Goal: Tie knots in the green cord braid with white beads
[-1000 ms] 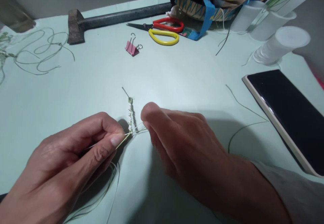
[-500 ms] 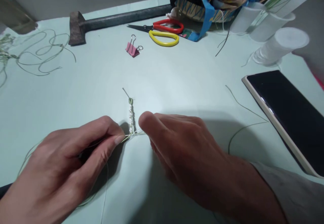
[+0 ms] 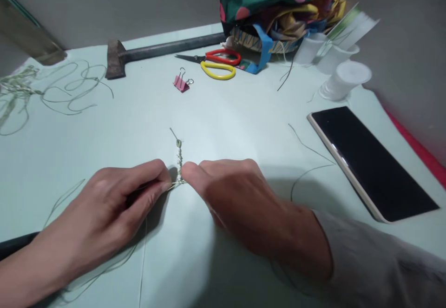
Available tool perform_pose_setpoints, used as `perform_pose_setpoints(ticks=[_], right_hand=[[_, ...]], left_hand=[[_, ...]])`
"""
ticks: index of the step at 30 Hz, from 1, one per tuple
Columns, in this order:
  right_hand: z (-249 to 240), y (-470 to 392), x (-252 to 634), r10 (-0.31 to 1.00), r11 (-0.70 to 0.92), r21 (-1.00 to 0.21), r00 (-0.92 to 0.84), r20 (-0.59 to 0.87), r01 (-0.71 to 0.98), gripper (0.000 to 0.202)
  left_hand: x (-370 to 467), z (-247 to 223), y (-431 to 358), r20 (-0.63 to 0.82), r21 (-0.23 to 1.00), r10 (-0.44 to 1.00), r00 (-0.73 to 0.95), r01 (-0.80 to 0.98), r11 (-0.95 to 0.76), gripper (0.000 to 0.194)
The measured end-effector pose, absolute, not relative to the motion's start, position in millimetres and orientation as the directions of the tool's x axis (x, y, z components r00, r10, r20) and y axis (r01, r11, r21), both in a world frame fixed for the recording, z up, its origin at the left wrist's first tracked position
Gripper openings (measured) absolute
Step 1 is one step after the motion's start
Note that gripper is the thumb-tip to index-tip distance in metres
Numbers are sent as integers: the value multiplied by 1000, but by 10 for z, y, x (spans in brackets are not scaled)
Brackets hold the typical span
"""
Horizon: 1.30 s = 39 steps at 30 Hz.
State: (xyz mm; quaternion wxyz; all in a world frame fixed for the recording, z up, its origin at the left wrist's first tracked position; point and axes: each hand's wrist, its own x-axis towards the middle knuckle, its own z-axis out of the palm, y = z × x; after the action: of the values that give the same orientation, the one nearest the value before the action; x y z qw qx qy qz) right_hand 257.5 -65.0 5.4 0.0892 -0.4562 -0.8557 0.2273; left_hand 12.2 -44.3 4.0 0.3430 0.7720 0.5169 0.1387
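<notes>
A short knotted cord braid [image 3: 179,157], white and green with a small looped top, lies upright in the view between my hands. Thin green and white cords run out sideways from its lower end. My left hand [image 3: 128,201] pinches the cords on the left side between thumb and forefinger. On the right, my right hand [image 3: 230,196] is closed, its thumb against the braid's lower end and its fingertips hidden; cords lead into it. Loose green cord [image 3: 104,271] trails beneath my left hand.
Behind lie a hammer [image 3: 160,49], scissors [image 3: 218,64] with red and yellow handles, and a pink binder clip [image 3: 181,83]. White thread spools [image 3: 344,80] and a phone [image 3: 372,159] are at the right. Tangled green cords [image 3: 21,89] lie at the left; a fabric-filled basket [image 3: 247,41] stands behind.
The head view has shifted, showing more of the back wall and basket. My right hand has come closer to the braid, and the cord stretch between my hands is shorter.
</notes>
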Motion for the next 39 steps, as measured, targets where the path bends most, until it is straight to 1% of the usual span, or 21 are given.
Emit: perform_pose_setpoints(ticks=[3,7,13,16,18,22,28,31,36,39], right_hand=[[-5,-676,2559,833,475,-436,-551,-58,764,28],[-39,-676,2571,850,462,-401,-524,-56,791,32],[193,-677,2595,895,348,-333,-417,-162,876,14],[287,-807,2628,903,293,-308,-368,-222,905,30],[326,-930,2653,899,264,-306,-348,-265,915,31],[379,-1153,2697,894,220,-321,-322,-312,921,28],[379,-1432,2794,910,188,-376,-305,-280,907,22],[352,-1595,2867,915,179,-417,-307,-263,891,29],[274,-1758,3027,919,152,-493,-306,-248,857,34],[226,-1784,3128,916,135,-541,-313,-251,830,35]], left_hand=[[204,114,-376,-123,657,844,523,680,-326,38],[280,190,-342,-152,664,846,511,687,-296,39],[191,152,-386,-258,710,822,507,677,-195,40],[114,87,-457,-311,745,795,521,653,-136,43],[69,43,-519,-334,765,780,529,636,-104,45],[-1,3,-648,-366,785,768,526,618,-49,45],[-78,22,-914,-385,796,778,497,605,6,45],[-110,8,-1121,-361,801,814,454,598,21,49],[-194,-54,-1440,-298,786,894,335,617,30,61],[-290,-47,-1559,-295,748,911,288,663,32,59]])
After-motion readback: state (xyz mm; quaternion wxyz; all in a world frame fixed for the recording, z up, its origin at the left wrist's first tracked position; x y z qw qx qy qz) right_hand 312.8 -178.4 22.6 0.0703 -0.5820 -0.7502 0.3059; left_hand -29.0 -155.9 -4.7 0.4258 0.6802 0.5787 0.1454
